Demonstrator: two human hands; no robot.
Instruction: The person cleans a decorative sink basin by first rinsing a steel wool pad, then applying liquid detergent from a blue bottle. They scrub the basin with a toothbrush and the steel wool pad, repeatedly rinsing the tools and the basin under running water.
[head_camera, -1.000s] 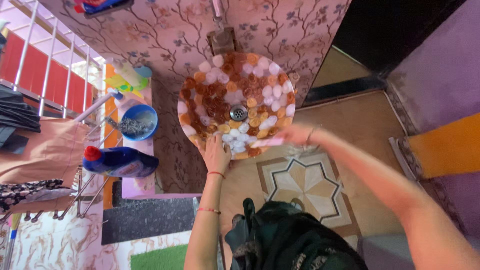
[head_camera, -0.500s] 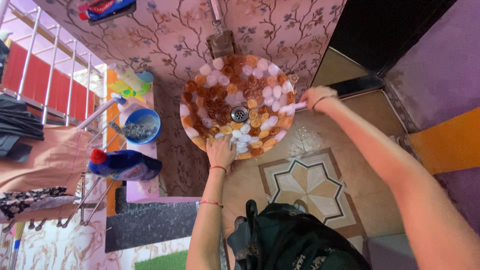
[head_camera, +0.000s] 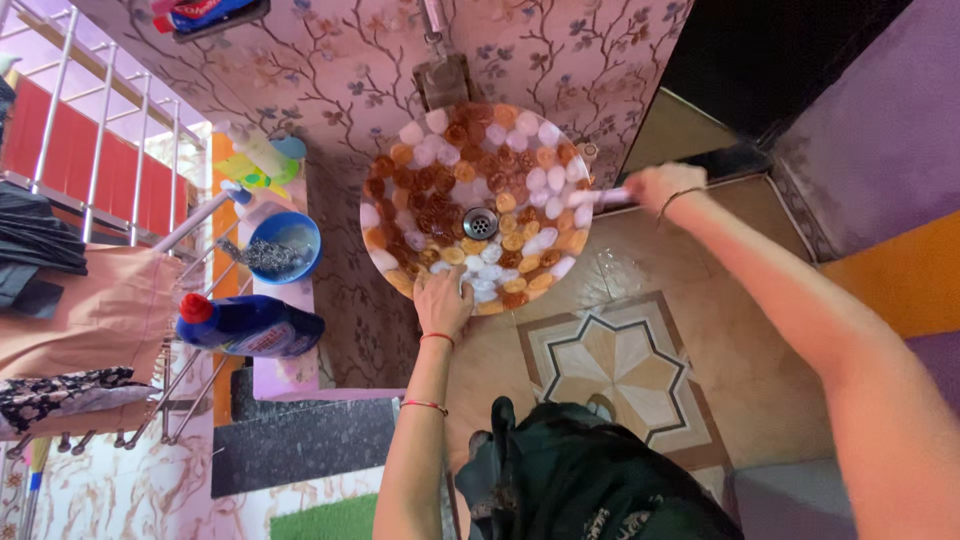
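Keep your left hand (head_camera: 442, 300) flat on the sink (head_camera: 400, 280) rim; right hand (head_camera: 665, 187) grip stays clamped on the pink brush (head_camera: 598, 197), so scrub the rim gently.

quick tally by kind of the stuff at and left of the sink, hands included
Hands: 2, left hand on the round basin's near rim, right hand gripping a pale brush at its far-right rim
Basins: 1
Brushes: 1
Blue bowls: 1, holding a steel scrubber
Blue bottles with red cap: 1
Yellow-green spray bottles: 1
Total: 7
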